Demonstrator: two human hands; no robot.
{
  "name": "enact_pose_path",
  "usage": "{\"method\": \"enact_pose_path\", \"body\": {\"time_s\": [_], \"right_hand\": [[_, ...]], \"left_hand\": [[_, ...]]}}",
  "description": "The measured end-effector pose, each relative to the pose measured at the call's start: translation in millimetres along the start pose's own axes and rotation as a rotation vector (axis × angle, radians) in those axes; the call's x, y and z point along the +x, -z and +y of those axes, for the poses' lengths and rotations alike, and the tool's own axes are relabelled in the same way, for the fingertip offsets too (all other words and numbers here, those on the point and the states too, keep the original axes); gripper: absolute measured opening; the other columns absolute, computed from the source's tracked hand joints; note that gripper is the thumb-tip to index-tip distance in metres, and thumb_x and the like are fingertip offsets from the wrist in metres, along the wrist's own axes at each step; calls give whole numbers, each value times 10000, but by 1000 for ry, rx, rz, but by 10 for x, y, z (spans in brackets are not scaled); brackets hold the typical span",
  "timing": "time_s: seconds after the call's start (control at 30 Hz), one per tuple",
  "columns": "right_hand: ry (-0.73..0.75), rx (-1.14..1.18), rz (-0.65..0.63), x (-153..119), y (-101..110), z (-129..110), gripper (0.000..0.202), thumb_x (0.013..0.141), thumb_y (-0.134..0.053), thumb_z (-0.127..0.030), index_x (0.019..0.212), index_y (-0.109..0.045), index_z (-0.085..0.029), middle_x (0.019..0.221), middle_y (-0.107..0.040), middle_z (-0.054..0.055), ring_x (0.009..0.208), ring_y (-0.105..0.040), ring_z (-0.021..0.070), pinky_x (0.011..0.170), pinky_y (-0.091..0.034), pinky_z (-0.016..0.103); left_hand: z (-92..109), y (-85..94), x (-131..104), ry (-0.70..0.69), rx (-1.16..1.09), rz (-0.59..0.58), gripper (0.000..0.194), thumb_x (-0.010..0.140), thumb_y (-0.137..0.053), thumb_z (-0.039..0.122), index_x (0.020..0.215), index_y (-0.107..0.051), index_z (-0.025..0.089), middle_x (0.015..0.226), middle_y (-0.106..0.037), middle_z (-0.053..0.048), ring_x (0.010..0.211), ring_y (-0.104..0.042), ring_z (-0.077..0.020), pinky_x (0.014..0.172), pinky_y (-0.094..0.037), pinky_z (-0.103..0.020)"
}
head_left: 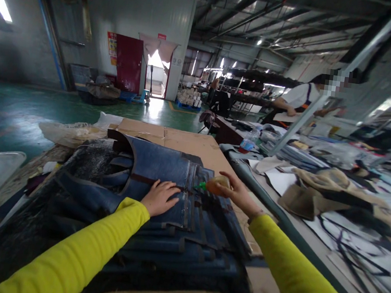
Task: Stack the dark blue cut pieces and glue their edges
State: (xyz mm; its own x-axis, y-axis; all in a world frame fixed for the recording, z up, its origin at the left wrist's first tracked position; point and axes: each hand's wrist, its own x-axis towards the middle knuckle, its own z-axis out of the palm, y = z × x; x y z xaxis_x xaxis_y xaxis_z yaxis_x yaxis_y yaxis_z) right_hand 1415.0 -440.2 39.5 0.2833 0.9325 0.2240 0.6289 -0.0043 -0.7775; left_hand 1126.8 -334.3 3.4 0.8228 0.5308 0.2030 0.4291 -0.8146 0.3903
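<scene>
Pressing layered denim pieces (174, 197), squeezing green-tipped bottle (216, 185)

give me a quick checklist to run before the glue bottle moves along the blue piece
1. Left hand flat on the top blue denim-like cut piece: ok.
2. Right hand has a firm grip on the small amber squeeze bottle with green nozzle: ok.
3. Nozzle tip meets the piece just past the left fingertips: ok.
4. Stack of blue pieces lies squared on the brown cardboard sheet: not ok, edges fan out.
5. Glue left in bottle: cannot tell.
6. Other person in a white top stands well apart: ok.
</scene>
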Motion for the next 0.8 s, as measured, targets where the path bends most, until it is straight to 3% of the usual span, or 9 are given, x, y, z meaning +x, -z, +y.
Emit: {"method": "enact_pose_path", "body": {"time_s": [0.17, 0.4, 0.63, 0.8], "right_hand": [[-17, 10, -20, -35, 27, -114, 559, 763, -620, -498, 1229, -508, -211, 949, -654, 52, 840, -627, 254, 669, -557, 334], [-27, -9, 48, 9, -68, -172, 614, 756, -617, -521, 1252, -476, -189, 1042, -614, 74, 913, -600, 253, 733, -542, 335], [-87, -4, -28, -67, 3, -274, 573, 762, -612, -513, 1232, -500, -207, 919, -642, 53, 693, -611, 202, 494, -516, 259], [-72, -10, -32, -104, 16, -339, 547, 777, -599, -494, 1234, -492, -214, 959, -644, 52, 775, -619, 219, 580, -542, 279]], "left_hand": [[-13, -14, 3, 2, 0, -10, 357, 887, -409, 422, 1201, -515, 289, 1347, -470, -30, 1273, -372, -210, 1100, -177, -503], [-19, -22, -4, -6, 0, 3, 356, 888, -406, 425, 1200, -514, 292, 1346, -470, -25, 1270, -375, -206, 1098, -179, -505], [-15, -21, 0, -7, 0, 10, 351, 889, -407, 428, 1189, -522, 287, 1340, -478, -23, 1269, -377, -210, 1097, -179, -509], [-17, -23, -1, -15, 15, 14, 345, 890, -410, 422, 1188, -519, 289, 1339, -480, -21, 1265, -387, -207, 1084, -202, -522]]}}
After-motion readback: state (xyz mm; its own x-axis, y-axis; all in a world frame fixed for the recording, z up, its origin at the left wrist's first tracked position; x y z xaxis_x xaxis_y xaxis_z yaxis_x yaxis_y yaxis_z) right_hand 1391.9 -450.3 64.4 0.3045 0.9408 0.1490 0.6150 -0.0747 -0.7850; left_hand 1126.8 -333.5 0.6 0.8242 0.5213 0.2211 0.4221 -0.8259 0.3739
